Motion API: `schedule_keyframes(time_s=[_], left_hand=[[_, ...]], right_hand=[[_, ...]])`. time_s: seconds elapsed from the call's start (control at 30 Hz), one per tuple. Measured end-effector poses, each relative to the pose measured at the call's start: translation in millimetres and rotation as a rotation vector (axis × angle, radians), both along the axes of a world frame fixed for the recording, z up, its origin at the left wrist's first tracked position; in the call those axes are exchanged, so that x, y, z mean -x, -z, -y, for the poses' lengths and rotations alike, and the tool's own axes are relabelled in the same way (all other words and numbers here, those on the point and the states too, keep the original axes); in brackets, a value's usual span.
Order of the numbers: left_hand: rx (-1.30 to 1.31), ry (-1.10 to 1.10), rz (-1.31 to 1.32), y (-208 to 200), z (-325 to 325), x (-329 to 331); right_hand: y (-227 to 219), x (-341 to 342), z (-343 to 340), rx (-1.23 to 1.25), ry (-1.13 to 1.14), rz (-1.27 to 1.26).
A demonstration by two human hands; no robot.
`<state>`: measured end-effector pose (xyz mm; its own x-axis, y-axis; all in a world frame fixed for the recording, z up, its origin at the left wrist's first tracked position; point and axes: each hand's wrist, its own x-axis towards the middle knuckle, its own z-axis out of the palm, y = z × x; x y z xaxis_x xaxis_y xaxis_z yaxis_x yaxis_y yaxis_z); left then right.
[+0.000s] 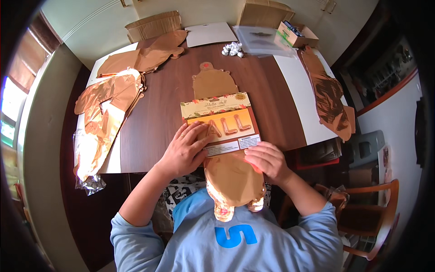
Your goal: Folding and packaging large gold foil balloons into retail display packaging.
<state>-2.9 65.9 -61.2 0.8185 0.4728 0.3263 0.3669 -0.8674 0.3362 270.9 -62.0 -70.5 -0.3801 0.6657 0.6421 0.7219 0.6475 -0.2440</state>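
While daylight comes in L of us, we log a brown wood table, w/ white panels toward its L and R edges. Beyond far edge: pale cupboards. Past R edge: grey plastic stool, wooden chair nearer us.

Copper foil pieces: one heap along L edge, one stack at far L corner, one strip along R edge. Toward far edge, bunch of small white items; clear plastic sheets and open box nr far R corner.

Printed card at mid near edge, header twd far edge, lettering L–R, rising slightly to R. Copper foil shows both sides of card; its long axis runs near–far, rounded tabbed end twd far edge, two-lobed end over near edge, against our shirt. Can't tell if one pc.

Our L hand: fingers bent across card's L side, thumb apart; grip unclear. R hand: fingers together, curled at card's near R corner, red bit under; grip unclear.
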Motion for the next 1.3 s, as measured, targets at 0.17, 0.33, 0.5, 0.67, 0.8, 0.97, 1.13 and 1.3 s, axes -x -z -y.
schedule_keyframes(time_s=[0.17, 0.33, 0.5, 0.67, 0.8, 0.97, 1.13, 1.3], left_hand=[[0.034, 0.008, 0.019, 1.5, -0.9, 0.6], [0.050, 0.080, -0.025, 3.3, -9.9, 6.5], [0.135, 0.101, 0.071, -5.3, -11.3, 6.9], [0.127, -0.133, 0.153, 1.2, 5.4, -9.7], [0.132, -0.118, 0.203, 9.4, 0.9, -10.9], [0.191, -0.185, 0.167, 9.6, 1.0, -9.6], [0.306, -0.163, 0.320, 8.5, -3.9, -9.0], [-0.053, -0.133, 0.113, -13.2, 10.2, -14.6]], right_hand=[[-3.0, -5.4, -23.1, 0.184, 0.041, -0.265], [-12.1, 1.0, -51.9, 0.396, 0.395, -0.179], [-0.3, 8.9, -45.5, 0.325, 0.562, 0.059], [-10.4, 36.8, -20.3, -0.094, 0.292, 0.114], [4.1, 56.2, -0.6, 0.182, 0.184, 0.220], [12.7, 57.2, -0.9, 0.335, 0.249, 0.296], [8.6, 64.0, 3.1, 0.387, 0.291, 0.255], [12.1, 68.8, 8.1, 0.430, 0.353, 0.249]])
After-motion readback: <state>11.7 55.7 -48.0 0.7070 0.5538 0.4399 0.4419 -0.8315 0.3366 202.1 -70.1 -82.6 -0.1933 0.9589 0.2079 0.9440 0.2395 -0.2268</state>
